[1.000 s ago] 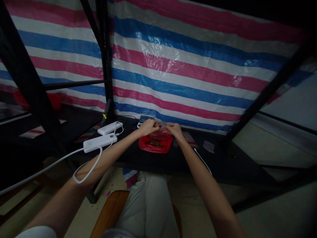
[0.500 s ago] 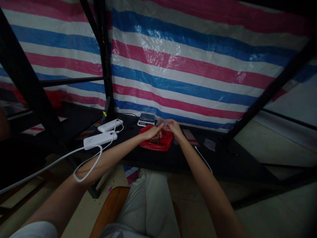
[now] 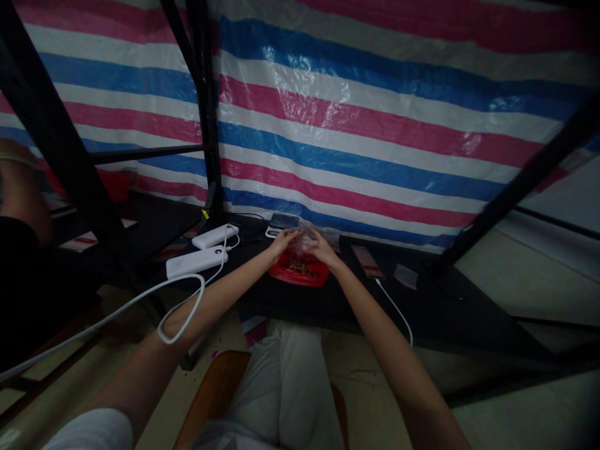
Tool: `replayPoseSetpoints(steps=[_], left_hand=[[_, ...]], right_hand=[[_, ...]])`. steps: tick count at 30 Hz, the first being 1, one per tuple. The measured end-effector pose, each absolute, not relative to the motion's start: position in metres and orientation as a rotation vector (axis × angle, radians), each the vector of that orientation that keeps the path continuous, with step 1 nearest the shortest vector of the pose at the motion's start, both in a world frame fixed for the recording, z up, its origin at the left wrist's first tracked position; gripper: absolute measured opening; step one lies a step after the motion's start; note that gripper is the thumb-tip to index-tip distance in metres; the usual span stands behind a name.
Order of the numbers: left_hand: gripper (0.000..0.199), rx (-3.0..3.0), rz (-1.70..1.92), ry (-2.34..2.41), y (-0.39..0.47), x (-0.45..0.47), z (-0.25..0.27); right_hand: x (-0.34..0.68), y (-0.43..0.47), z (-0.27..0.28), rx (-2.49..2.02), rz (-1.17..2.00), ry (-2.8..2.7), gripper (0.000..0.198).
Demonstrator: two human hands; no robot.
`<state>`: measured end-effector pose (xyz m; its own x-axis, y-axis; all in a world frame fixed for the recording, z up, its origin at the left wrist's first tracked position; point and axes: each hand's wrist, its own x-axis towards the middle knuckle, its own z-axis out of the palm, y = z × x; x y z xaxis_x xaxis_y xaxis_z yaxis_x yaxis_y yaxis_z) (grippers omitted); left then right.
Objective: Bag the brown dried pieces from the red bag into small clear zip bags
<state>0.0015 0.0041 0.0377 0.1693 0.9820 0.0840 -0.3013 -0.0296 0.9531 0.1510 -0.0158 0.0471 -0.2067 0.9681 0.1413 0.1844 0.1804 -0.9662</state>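
Between my two hands is a clear plastic bag [image 3: 305, 239], held above the back of a red tray [image 3: 293, 276]. My left hand [image 3: 283, 242] is closed on the bag's left side, close to a small scale [image 3: 284, 222]. On the bag's right side, my right hand [image 3: 322, 249] pinches the plastic. Small brass-coloured pieces [image 3: 302, 265] lie heaped in the tray below; they are too small to name. What the bag contains, if anything, cannot be made out.
Two white power banks [image 3: 197, 261] with a looping white cable stand left on the black table [image 3: 365, 312]. To the right lie a phone [image 3: 367, 261] with a cable and a small clear bag [image 3: 405, 276]. Another person's arm [image 3: 23, 194] shows at far left. Black metal posts frame the table.
My left hand has left the small pieces in the tray and moved up to the bag, gripping it beside my right hand. At far left, more of the other person's arm has come into view.
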Motion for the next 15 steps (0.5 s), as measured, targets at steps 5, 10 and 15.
replayPoseSetpoints(steps=[5,10,15], left_hand=[[0.034,1.216,1.214,0.806,0.010,-0.008,0.040],[0.034,1.361,1.116,0.808,0.007,-0.012,0.039],[0.030,1.488,1.085,0.816,0.004,-0.013,0.046]], right_hand=[[0.169,-0.030,0.055,-1.100,1.351,-1.593,0.092],[0.169,-0.025,0.045,-1.205,1.149,-1.583,0.044],[0.165,-0.015,0.035,-1.197,0.978,-1.569,0.026]])
